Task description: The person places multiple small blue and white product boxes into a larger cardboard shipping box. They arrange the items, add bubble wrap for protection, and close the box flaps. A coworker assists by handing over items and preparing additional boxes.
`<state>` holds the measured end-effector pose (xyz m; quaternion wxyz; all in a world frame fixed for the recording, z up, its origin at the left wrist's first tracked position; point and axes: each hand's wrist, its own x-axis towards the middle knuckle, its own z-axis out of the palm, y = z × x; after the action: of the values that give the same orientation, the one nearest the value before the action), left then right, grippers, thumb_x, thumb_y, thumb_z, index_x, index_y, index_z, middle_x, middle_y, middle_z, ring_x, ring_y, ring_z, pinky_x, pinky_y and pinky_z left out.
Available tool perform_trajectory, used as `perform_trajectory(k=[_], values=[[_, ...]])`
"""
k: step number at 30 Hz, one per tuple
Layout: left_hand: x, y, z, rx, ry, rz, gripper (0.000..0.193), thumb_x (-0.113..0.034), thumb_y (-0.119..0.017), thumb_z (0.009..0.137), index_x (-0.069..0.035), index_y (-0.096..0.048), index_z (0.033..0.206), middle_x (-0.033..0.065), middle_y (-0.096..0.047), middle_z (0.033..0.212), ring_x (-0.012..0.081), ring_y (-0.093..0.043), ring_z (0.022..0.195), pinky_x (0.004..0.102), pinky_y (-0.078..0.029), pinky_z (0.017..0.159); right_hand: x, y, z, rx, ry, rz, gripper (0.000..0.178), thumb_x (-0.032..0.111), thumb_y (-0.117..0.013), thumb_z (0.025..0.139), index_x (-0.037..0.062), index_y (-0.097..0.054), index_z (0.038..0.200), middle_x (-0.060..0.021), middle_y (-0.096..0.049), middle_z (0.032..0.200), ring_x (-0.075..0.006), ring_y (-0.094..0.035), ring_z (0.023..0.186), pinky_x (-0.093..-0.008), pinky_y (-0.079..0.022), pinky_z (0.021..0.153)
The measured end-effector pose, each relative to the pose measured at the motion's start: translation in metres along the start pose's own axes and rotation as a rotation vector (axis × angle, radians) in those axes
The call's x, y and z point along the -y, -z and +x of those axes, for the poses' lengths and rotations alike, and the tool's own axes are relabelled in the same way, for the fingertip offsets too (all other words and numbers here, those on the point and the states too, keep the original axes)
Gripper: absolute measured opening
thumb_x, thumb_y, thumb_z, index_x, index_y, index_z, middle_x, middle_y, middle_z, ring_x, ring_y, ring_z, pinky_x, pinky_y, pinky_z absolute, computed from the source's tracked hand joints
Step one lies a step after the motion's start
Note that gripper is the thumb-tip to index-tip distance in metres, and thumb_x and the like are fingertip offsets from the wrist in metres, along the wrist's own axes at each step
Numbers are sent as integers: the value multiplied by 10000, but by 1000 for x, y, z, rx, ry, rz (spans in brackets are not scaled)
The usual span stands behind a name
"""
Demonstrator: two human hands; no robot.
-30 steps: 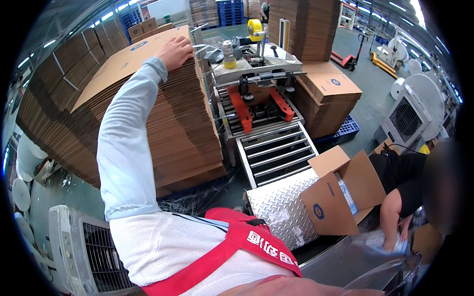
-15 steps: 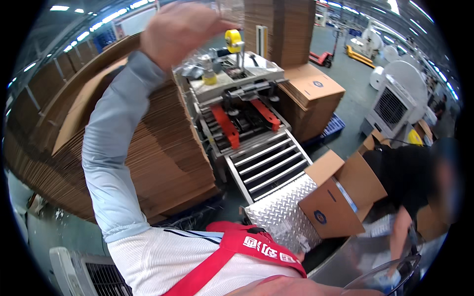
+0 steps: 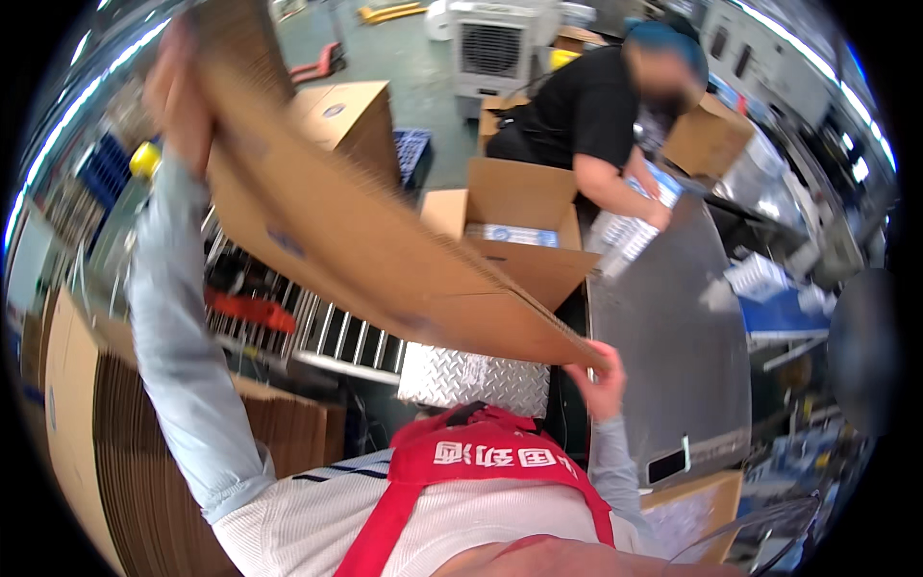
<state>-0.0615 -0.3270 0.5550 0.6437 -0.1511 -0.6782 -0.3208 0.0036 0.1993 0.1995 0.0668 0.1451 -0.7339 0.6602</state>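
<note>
Head view: a flat carton (image 3: 385,260) is held up in front of the wearer, to the left of and nearer than the open carton (image 3: 538,274), partly in front of its left side; the left hand (image 3: 181,101) is blurred but appears closed on the upper end, far to the left of the open carton; the right hand (image 3: 601,380) pinches the lower corner between thumb and fingers, just nearer the wearer than the open carton.

As far as can be judged, the lifting is done, since the flat carton is clear of the stack of cartons (image 3: 154,462) to the near left of the open carton; it is folded and not yet opened out, so any shaping is left.

Its long axis runs slantwise, from high on the left down to the right; the lower end points past the near side of the open carton toward the worktop (image 3: 673,337), while the upper end rises to the left; one broad face with blurred blue marks is turned to the camera.

Left of the open carton lies the roller conveyor (image 3: 356,346); nearer the wearer is the patterned metal plate (image 3: 471,380); to its right, a co-worker (image 3: 586,101) handles white-and-blue packs (image 3: 625,240).
</note>
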Motion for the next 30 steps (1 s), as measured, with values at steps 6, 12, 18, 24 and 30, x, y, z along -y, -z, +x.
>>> perform_trajectory(k=[6, 12, 18, 24, 30], values=[[71, 40, -250, 476, 732, 68, 328, -361, -569, 935, -55, -475, 1010, 48, -518, 946, 135, -483, 860, 289, -423, 791, 24, -16, 15, -688, 13, 357, 423, 45, -665, 865, 35, -466, 1239, -67, -532, 1170, -151, -495, 1096, -282, -400, 948], [47, 48, -300, 697, 1358, -69, 352, -258, -704, 840, -31, -558, 1066, 22, -514, 1013, 171, -460, 1079, 330, -400, 894, 16, -47, 15, -764, -85, 140, 936, 169, -794, 761, 29, -173, 1447, -147, -263, 1429, -257, -271, 1337, -372, -222, 1109], [26, -9, -252, 865, 1001, 665, 891, -622, -796, 605, 28, -567, 1169, 221, -654, 1070, 277, -635, 1041, 344, -480, 901, -43, 24, 24, -435, -44, 225, 911, 13, -620, 707, 2, -111, 1463, -185, -178, 1519, -277, -163, 1429, -393, -159, 1162], [-22, -49, -276, 1448, 1023, 212, 638, -456, -502, 949, -4, -412, 1391, 259, -657, 1047, 303, -662, 995, 348, -541, 783, -49, 124, 98, 267, -277, 604, 876, 217, -604, 850, 34, -62, 1513, -120, -173, 1566, -209, -156, 1444, -364, -153, 1169], [-169, -95, -332, 1809, 974, -32, 1176, -591, -553, 869, 140, 235, 1345, 351, -618, 872, 408, -673, 700, 382, -577, 620, -82, 3, 93, -85, -106, -167, 1125, 419, -681, 849, -47, 146, 1452, -295, -57, 1534, -361, -110, 1438, -372, -121, 1165]])
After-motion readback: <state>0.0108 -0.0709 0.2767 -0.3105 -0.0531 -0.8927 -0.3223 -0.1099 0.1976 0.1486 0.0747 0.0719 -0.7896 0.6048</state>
